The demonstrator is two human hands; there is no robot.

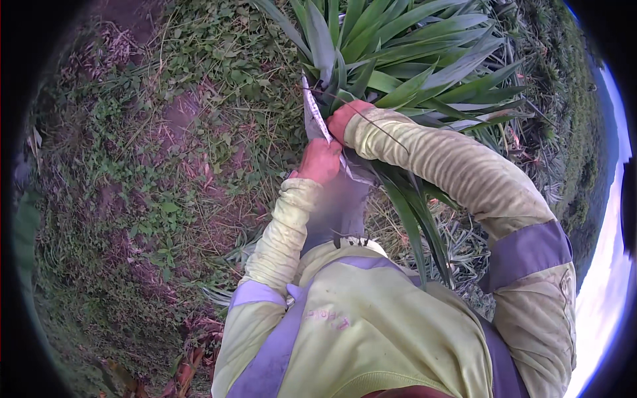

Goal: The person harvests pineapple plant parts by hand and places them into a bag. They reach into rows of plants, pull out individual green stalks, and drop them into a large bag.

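And here's the white sack [313, 118], creased and flexible, its rim slanting upward in front of the person. The left hand [320, 161] has its fingers closed on that rim; the right hand [348, 121] curls just beside it, fingertips hidden, so can't tell its hold. Long, smooth, tapering green leaves [408, 79] fan out alongside, pineapple-like, beyond wrinkled, dirt-stained cloth sleeves [438, 156].

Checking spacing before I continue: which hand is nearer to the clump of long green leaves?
Right. The right hand is at the near edge of the clump of long green leaves; the left hand is farther from it, at the pale sheet's edge.
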